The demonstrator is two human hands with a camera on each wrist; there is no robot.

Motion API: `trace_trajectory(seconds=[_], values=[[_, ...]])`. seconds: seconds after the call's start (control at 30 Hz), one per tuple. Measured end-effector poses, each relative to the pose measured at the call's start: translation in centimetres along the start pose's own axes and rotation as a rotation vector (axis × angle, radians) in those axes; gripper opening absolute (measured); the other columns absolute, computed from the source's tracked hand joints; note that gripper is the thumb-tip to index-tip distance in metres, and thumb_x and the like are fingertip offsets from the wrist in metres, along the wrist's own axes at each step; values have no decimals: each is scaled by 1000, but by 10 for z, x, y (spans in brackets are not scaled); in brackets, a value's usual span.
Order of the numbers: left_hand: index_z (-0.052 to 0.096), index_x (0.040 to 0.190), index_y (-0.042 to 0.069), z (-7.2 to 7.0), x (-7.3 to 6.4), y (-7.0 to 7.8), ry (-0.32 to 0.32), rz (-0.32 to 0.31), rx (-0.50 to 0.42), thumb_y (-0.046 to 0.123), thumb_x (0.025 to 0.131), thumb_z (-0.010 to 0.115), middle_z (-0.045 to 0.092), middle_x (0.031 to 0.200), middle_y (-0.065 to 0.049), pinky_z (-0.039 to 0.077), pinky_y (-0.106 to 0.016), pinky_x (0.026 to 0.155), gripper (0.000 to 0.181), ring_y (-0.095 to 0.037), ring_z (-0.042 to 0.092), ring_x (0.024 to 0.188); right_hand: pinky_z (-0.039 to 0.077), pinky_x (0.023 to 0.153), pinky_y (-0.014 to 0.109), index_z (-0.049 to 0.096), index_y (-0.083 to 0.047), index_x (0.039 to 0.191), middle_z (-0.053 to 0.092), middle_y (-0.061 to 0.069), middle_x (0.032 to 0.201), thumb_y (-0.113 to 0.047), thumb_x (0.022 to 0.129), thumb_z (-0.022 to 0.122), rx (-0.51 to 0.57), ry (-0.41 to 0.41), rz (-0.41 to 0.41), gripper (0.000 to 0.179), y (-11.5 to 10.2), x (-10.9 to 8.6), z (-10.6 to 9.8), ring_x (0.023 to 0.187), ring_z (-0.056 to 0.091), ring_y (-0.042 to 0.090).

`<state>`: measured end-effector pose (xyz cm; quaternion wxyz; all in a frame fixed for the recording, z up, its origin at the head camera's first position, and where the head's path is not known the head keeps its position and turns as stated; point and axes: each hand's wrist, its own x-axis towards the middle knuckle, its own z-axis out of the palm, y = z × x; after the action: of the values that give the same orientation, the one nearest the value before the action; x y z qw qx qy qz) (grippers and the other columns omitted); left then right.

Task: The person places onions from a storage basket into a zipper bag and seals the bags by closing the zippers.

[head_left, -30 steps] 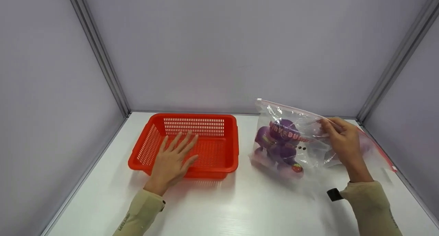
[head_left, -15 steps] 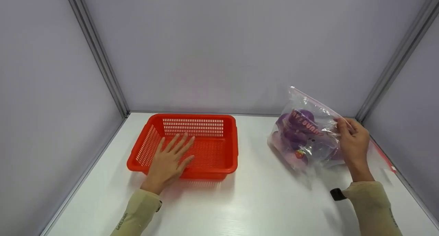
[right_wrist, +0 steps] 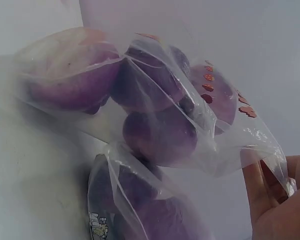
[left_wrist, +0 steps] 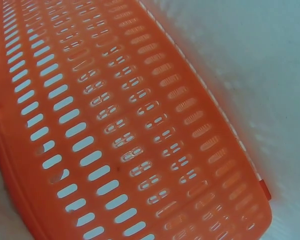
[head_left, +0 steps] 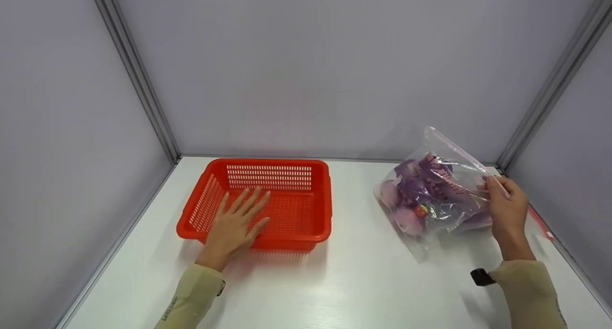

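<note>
With fingers spread and straight, my left hand (head_left: 229, 231) lies over the front left part of a red slotted plastic basket (head_left: 272, 162). Whether it touches the rim cannot be told. The basket's slotted wall (left_wrist: 12, 145) fills most of the left wrist view. On the right, my right hand (head_left: 509, 209) pinches the pale pink top strip of a clear plastic zip bag (head_left: 459, 164). Inside are several round purple and pink things (head_left: 416, 190), blurred by the film, their kind unclear. In the right wrist view, my right fingers (right_wrist: 260, 192) hold the bag's edge.
A red-pink strip (head_left: 540, 222), apparently the edge of another bag, lies on the table behind my right wrist. Pale panels with metal posts (head_left: 134, 75) enclose the white table (head_left: 354, 281) at the back and sides.
My right hand has moved right and slightly down, drawing the held bag rightward and turning it. Its top strip now slopes more steeply. My left hand and the basket have hardly moved.
</note>
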<state>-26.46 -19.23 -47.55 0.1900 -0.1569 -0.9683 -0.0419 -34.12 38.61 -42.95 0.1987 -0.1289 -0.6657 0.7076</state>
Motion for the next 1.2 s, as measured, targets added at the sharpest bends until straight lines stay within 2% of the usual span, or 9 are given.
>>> trace_trajectory(seconds=[0.23,0.37,0.53,0.7,0.8,0.87,0.93,1.07,1.2], values=[[35,163,27,3,-1,-1,23,8,-32,48,103,51,30,170,-1,9,-61,129,65,-28,29,157,50,67,9,73,-21,108,69,-16,88,-30,98,73,-56,-1,12,14,8,-1,-12,82,63,-1],[35,162,26,4,0,0,25,7,-42,47,103,53,31,170,-2,8,-60,129,65,-28,29,157,54,66,10,72,-21,116,70,-16,90,-26,98,73,-28,-61,4,18,11,-3,-22,79,67,-2],[33,163,27,4,2,-1,16,6,-43,49,104,50,31,170,-2,6,-59,129,65,-28,27,158,58,66,13,69,-22,112,73,-15,89,-21,99,72,-3,-152,-31,14,13,-4,-32,77,70,-2],[33,163,27,5,2,-1,13,3,-52,50,104,50,33,169,-3,7,-60,129,66,-29,28,158,57,68,12,68,-20,121,70,-16,93,-22,100,70,-90,-203,-76,21,12,-5,-38,80,70,-3],[33,163,28,4,2,-2,7,-1,-65,50,103,52,31,170,-2,7,-60,129,67,-29,27,158,55,74,9,63,-18,135,65,-18,103,-29,102,66,-291,-168,-148,35,10,-8,-38,89,65,-4],[32,163,28,3,2,-2,-1,-3,-70,50,103,53,30,170,-1,6,-59,130,67,-28,26,158,51,87,11,58,-16,144,64,-12,113,-35,104,63,-457,-118,-201,45,7,-12,-36,102,61,-1],[31,164,29,0,2,-2,-9,-3,-73,50,103,53,28,171,-1,5,-58,130,68,-28,25,159,49,102,20,53,-14,149,63,-4,125,-36,105,60,-585,-70,-267,50,5,-16,-32,115,59,9],[29,164,31,-8,1,-2,-8,1,-54,52,103,52,27,171,0,4,-58,130,69,-27,24,159,39,118,50,50,-10,151,57,18,141,-24,102,64,-645,-65,-476,53,-1,-26,-20,135,49,35],[26,164,32,-20,-2,-2,9,13,-30,55,103,50,26,172,2,5,-59,130,70,-27,24,159,28,119,68,49,-13,153,49,23,150,-21,97,70,-695,-121,-723,61,-4,-38,-13,145,38,44]])
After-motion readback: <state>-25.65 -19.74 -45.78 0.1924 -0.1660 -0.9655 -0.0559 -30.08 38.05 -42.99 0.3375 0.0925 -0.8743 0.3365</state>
